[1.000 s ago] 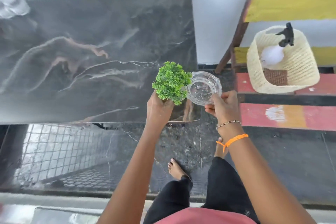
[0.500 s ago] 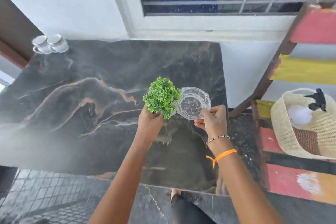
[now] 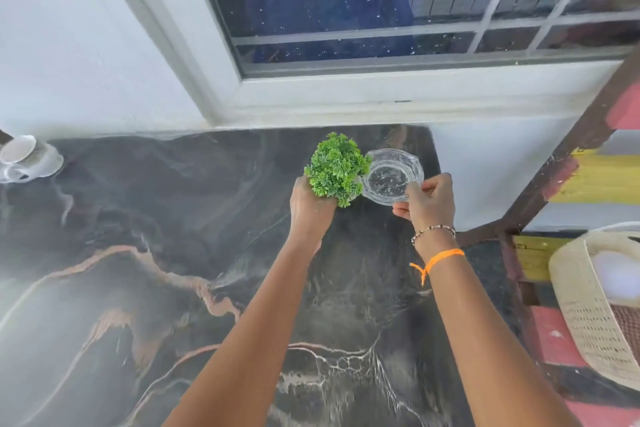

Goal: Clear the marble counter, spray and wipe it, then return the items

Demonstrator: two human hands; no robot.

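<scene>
A dark marble counter (image 3: 145,253) with pale and rust veins fills the lower view. My left hand (image 3: 308,206) grips the base of a small green artificial plant (image 3: 335,166), held over the counter's far right part. Right beside it, my right hand (image 3: 427,199) pinches the near rim of a clear glass dish (image 3: 393,175). Plant and dish touch each other near the back wall. Whether they rest on the marble or hover just above it cannot be told.
Two white cups (image 3: 24,158) stand at the counter's far left corner. A window (image 3: 398,3) sits above the back wall. On the right, a painted wooden shelf (image 3: 588,180) carries a cream woven basket (image 3: 588,315) with a white bottle inside.
Both hands carried the plant and the glass dish from the counter's near edge toward its far right corner. The view has tilted up toward the window.
</scene>
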